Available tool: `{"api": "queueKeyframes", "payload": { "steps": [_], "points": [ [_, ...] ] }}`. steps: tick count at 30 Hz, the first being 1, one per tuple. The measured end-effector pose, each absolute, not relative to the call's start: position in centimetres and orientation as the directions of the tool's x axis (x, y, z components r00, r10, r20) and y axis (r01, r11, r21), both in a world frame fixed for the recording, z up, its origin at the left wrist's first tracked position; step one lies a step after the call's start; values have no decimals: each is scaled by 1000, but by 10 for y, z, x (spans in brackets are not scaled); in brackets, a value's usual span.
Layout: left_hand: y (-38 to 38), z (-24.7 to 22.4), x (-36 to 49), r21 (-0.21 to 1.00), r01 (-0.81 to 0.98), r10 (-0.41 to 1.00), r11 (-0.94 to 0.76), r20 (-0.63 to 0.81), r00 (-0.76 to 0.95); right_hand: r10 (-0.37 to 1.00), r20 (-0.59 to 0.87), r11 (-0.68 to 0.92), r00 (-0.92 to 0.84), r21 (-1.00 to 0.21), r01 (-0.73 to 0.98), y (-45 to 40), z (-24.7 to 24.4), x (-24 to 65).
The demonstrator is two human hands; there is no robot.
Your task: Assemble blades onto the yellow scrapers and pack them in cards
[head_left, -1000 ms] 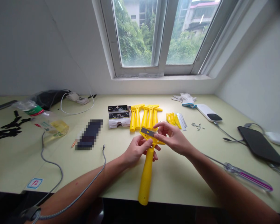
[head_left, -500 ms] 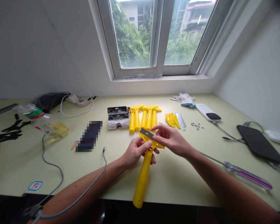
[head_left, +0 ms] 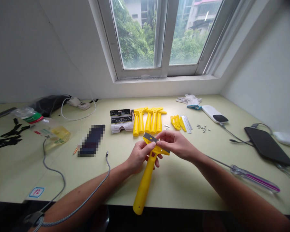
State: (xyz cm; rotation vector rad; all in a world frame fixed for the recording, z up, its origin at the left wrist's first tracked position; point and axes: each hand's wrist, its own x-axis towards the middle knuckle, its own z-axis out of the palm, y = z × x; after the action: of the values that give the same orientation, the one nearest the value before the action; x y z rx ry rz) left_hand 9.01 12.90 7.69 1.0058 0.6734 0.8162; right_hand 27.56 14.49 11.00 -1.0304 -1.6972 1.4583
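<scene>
A yellow scraper handle [head_left: 145, 185] slants toward me above the table's front edge, its wide head up between my hands. My left hand [head_left: 140, 155] is closed around the head, thumb on top and fingers beneath. Across that head lies a flat grey blade [head_left: 149, 138], partly covered by fingers. My right hand [head_left: 175, 144] pinches the blade with thumb and fingertips. Beyond my hands lie more yellow scraper handles [head_left: 148, 120], loose yellow plates [head_left: 177, 123], spare blades [head_left: 186, 124], small screws [head_left: 202, 128] and tiny white nuts [head_left: 166, 127].
Black-and-white boxes [head_left: 122, 121] stand left of the handles. A bottle [head_left: 47, 127], a pixelated dark object [head_left: 91, 140] and a cable [head_left: 108, 167] lie to the left. On the right are a screwdriver [head_left: 255, 178], a power bank [head_left: 215, 114], a black phone [head_left: 268, 145] and gloves [head_left: 189, 100].
The handle's lower end has swung slightly left. The blade has shifted on the head, with its right end now showing past my right fingers. My left thumb has moved slightly.
</scene>
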Motion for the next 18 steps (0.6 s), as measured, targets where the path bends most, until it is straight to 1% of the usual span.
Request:
{"api": "queueKeyframes", "payload": {
  "steps": [4,9,13,18],
  "points": [
    [129,76,92,897,-318,869,308,-129,478,880,3,60,-474,-993,104,145,108,275],
    [129,80,91,916,-330,922,227,-93,377,915,53,94,-400,-992,85,148,110,280],
    [128,84,91,931,-314,942,185,-78,326,907,44,92,-419,-991,96,147,110,280],
    [128,83,91,936,-303,946,179,-79,313,883,28,83,-468,-992,97,144,107,276]
  ]
}}
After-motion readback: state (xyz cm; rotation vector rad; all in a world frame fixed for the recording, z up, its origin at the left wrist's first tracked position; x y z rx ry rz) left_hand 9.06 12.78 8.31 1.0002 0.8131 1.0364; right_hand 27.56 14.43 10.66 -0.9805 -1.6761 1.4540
